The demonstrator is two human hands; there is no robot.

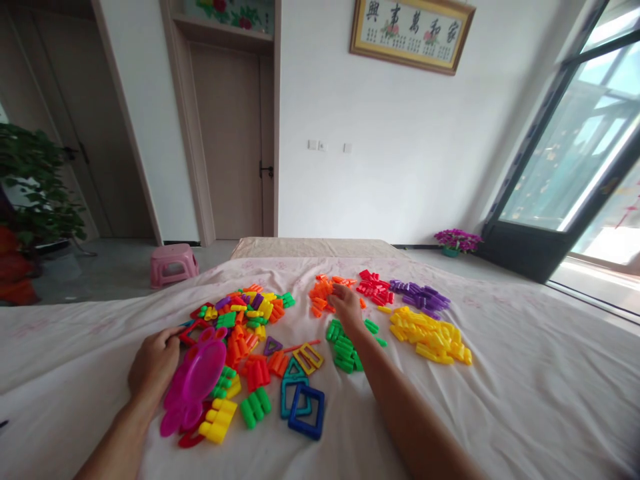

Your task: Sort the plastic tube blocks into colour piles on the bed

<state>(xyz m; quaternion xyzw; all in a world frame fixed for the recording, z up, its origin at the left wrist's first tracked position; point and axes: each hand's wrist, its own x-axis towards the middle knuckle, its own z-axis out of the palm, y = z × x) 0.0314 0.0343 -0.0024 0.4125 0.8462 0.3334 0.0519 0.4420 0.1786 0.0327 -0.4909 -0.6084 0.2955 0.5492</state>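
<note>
My left hand point(156, 360) rests at the left edge of a mixed pile of plastic building blocks point(240, 327), its fingers curled by a red frame-shaped tile point(193, 331); what they grip is hidden. Beside it lies a magenta plastic piece with rounded knobs point(203, 377). My right hand point(346, 305) reaches down to a heap of orange blocks point(320, 290), fingertips drawn together; anything between them is too small to make out. Green blocks point(344, 348) lie under and beside my right forearm.
Sorted heaps of red blocks point(375, 288), purple blocks point(421, 297) and yellow blocks point(433, 335) lie at right. A blue square frame point(320, 413) overlaps a teal one in front. Everything sits on a pale cloth point(525, 393). A pink stool point(174, 265) stands beyond.
</note>
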